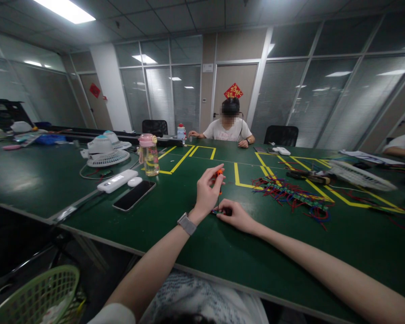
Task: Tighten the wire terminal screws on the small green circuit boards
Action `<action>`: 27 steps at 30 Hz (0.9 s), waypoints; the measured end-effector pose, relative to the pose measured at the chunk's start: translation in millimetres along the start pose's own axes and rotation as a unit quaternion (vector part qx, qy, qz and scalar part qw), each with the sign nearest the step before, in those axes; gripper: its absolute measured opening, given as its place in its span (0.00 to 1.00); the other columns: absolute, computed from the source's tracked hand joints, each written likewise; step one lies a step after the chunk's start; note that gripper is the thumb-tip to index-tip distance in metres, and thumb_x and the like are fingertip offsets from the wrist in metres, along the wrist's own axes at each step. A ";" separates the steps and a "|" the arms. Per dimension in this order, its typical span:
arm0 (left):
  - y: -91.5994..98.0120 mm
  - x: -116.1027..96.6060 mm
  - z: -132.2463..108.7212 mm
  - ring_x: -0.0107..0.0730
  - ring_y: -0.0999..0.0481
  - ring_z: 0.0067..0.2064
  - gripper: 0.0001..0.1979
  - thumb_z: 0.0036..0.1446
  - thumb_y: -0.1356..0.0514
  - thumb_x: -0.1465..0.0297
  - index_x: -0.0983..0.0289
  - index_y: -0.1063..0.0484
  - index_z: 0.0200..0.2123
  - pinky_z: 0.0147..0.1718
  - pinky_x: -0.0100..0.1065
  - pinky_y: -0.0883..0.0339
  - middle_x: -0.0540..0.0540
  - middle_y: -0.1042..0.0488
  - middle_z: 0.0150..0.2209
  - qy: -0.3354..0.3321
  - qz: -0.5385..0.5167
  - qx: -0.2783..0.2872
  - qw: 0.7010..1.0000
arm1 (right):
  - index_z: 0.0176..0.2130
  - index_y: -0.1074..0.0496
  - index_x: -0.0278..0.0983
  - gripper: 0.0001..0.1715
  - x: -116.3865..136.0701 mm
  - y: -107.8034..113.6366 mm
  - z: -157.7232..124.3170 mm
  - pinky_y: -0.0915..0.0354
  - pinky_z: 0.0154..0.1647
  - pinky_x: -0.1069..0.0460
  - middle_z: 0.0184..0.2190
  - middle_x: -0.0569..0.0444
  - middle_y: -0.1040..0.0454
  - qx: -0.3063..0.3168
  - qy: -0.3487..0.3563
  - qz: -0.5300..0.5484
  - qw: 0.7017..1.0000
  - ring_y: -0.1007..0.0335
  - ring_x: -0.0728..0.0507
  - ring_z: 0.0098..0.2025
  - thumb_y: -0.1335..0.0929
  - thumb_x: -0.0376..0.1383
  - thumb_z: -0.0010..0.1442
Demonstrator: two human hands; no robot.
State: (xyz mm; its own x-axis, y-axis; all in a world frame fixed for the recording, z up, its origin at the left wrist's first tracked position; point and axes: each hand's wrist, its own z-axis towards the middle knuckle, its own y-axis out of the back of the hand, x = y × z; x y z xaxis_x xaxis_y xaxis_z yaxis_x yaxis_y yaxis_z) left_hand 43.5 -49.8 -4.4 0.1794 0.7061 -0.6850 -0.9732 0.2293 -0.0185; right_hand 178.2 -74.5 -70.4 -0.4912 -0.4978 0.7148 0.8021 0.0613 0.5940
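My left hand [206, 192], with a grey watch on its wrist, is closed around the orange handle of a screwdriver [220, 172]. The screwdriver stands about upright, its thin shaft pointing down to a small circuit board [216, 211] on the green table. Low on the tabletop, my right hand [238, 216] pinches that board and steadies it beside the shaft. Its fingers hide much of the board, and whether the tip sits in a screw is too small to tell. To the right lies a bundle of circuit boards with red and blue wires [290, 194].
Left of my hands are a phone [134, 195], a white power bank [117, 181], a pink-lidded bottle [149, 155] and white fans [108, 150]. Yellow tape [236, 175] marks the table. Across it sits a person [226, 130]. A green basket [37, 288] stands at lower left.
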 end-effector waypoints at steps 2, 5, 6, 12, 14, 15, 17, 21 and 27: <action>0.4 -3.8 -0.5 0.29 0.28 0.40 0.14 0.57 0.44 0.67 0.61 0.30 0.48 0.32 0.27 0.28 0.56 0.32 0.43 -0.005 0.034 -0.007 0.999 | 0.29 0.30 0.34 0.02 0.0 -0.1 -0.1 0.41 0.28 0.54 0.27 0.56 0.32 0.000 0.001 0.000 1.000 0.40 0.50 0.27 0.33 0.32 0.51; 1.6 -9.4 -1.1 0.29 0.30 0.41 0.12 0.55 0.41 0.67 0.60 0.27 0.43 0.33 0.26 0.30 0.55 0.33 0.40 -0.022 0.091 -0.009 0.996 | 0.30 0.30 0.34 0.02 -0.3 -0.3 0.1 0.41 0.28 0.54 0.27 0.56 0.32 -0.003 0.003 -0.002 1.000 0.40 0.50 0.27 0.33 0.32 0.51; 1.8 -10.2 -1.2 0.30 0.30 0.42 0.11 0.56 0.43 0.67 0.60 0.27 0.43 0.35 0.27 0.30 0.55 0.33 0.41 -0.027 0.097 -0.005 0.995 | 0.30 0.30 0.34 0.03 -0.3 -0.3 0.2 0.41 0.28 0.54 0.27 0.56 0.32 -0.003 0.004 -0.002 1.000 0.40 0.50 0.27 0.32 0.32 0.50; 0.9 -4.7 -0.8 0.28 0.27 0.40 0.17 0.63 0.52 0.67 0.59 0.34 0.52 0.33 0.29 0.28 0.57 0.32 0.48 -0.004 -0.005 0.044 0.999 | 0.30 0.30 0.34 0.03 2.1 0.7 0.4 0.42 0.28 0.55 0.26 0.56 0.33 0.002 0.007 -0.007 1.000 0.40 0.50 0.27 0.33 0.32 0.51; 1.5 -4.6 -0.4 0.29 0.27 0.39 0.16 0.61 0.49 0.66 0.59 0.33 0.51 0.33 0.29 0.29 0.56 0.31 0.45 -0.006 0.021 0.040 0.999 | 0.30 0.29 0.34 0.03 2.8 1.3 0.2 0.41 0.28 0.54 0.27 0.56 0.33 0.003 0.006 -0.008 1.000 0.40 0.49 0.28 0.33 0.32 0.51; 2.1 -5.3 -0.1 0.29 0.28 0.39 0.15 0.60 0.47 0.66 0.59 0.31 0.49 0.33 0.28 0.30 0.55 0.31 0.43 -0.014 0.047 0.033 0.998 | 0.30 0.29 0.34 0.03 3.0 1.5 0.1 0.41 0.29 0.54 0.27 0.56 0.33 0.004 0.004 -0.010 1.000 0.40 0.49 0.28 0.33 0.32 0.51; 3.7 -7.8 0.4 0.29 0.30 0.39 0.12 0.56 0.42 0.66 0.60 0.28 0.44 0.36 0.29 0.32 0.54 0.32 0.39 -0.037 0.100 0.018 0.994 | 0.30 0.29 0.34 0.03 3.0 1.6 -0.1 0.42 0.29 0.54 0.27 0.56 0.33 0.006 0.000 -0.012 1.000 0.40 0.49 0.28 0.33 0.32 0.51; 5.5 -9.9 0.8 0.29 0.31 0.42 0.12 0.58 0.45 0.66 0.59 0.26 0.43 0.44 0.32 0.35 0.54 0.34 0.39 -0.052 0.134 0.007 0.990 | 0.31 0.30 0.34 0.03 2.0 1.1 -0.1 0.42 0.28 0.54 0.27 0.56 0.33 0.006 -0.003 -0.012 1.000 0.40 0.50 0.28 0.33 0.31 0.51; 2.0 -1.3 -0.5 0.30 0.27 0.42 0.19 0.63 0.54 0.66 0.58 0.37 0.55 0.36 0.31 0.29 0.57 0.33 0.51 0.007 -0.014 0.046 0.999 | 0.31 0.30 0.34 0.04 1.9 0.9 0.0 0.42 0.28 0.55 0.27 0.56 0.33 0.005 -0.003 -0.012 1.000 0.40 0.50 0.28 0.32 0.31 0.51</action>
State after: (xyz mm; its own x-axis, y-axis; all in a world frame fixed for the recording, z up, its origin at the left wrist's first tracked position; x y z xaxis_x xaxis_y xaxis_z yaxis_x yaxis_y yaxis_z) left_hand 41.2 -50.5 -3.8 0.2033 0.6895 -0.6951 -0.9506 0.3090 0.0285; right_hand 178.0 -75.4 -68.5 -0.5114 -0.4945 0.7028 0.7874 0.0579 0.6137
